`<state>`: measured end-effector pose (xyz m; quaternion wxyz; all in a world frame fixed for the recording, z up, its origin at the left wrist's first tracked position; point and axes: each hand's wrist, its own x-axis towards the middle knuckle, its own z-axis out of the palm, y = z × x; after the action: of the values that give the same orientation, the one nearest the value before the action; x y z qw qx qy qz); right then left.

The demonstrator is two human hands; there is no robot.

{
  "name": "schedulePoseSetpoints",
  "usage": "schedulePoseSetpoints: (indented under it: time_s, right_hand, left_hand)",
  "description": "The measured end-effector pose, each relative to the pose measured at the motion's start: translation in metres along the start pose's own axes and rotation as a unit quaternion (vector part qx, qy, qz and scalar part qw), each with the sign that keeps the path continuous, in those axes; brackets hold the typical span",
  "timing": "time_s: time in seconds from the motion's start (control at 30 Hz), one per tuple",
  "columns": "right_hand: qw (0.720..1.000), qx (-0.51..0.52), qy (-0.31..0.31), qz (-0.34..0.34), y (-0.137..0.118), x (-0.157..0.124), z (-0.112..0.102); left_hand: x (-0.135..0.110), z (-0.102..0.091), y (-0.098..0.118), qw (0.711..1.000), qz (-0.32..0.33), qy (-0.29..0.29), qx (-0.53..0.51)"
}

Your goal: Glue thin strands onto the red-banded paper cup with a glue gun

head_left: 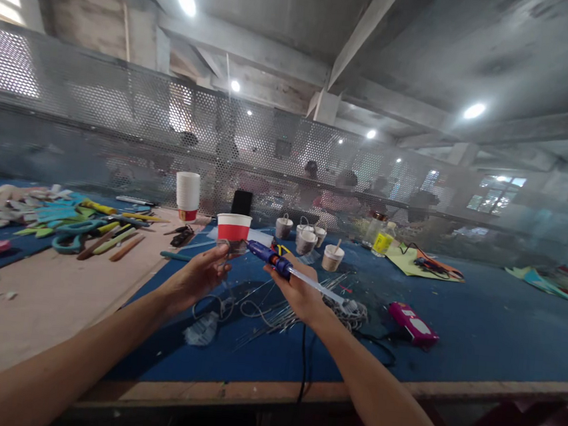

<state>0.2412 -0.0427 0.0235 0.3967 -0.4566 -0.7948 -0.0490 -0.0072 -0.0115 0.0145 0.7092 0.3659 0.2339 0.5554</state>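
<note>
My left hand [202, 273] is closed on a red and white paper cup [233, 232], gripping it low down; its lower part looks greyish and is partly covered by my fingers. A blue hot glue gun [273, 260] is in my right hand [302, 294], its nozzle at the cup's lower right side; I cannot tell whether they touch. From the gun's back a long clear glue stick [320, 286] sticks out. Beneath my hands lie a grey cord [260, 312], thin wire-like strands [284, 315] and a crumpled translucent piece [201, 329].
A stack of paper cups [188, 194] and a black phone [242, 203] stand behind. Several small grey cups [306, 240] sit beyond the gun, near a yellow-labelled bottle [384, 239]. Blue scissors [73, 236] lie left, a magenta box [413, 322] right. A perforated screen [270, 151] bounds the table.
</note>
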Motion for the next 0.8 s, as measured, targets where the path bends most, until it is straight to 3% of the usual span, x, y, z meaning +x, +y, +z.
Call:
schedulePoseSetpoints:
  time_s: [0.27,0.8]
  right_hand:
    - [1.0,-0.012,0.018,-0.019,0.0048,-0.0002,0.0039]
    - [1.0,0.011,-0.012,0.018,0.0032,0.0009,0.001]
  left_hand:
    - [-0.0022,0.0021,0.0017,1.0,-0.009,-0.012,-0.02]
    - [-0.0023,0.0001,0.0025,0.999,-0.013,-0.031,-0.029]
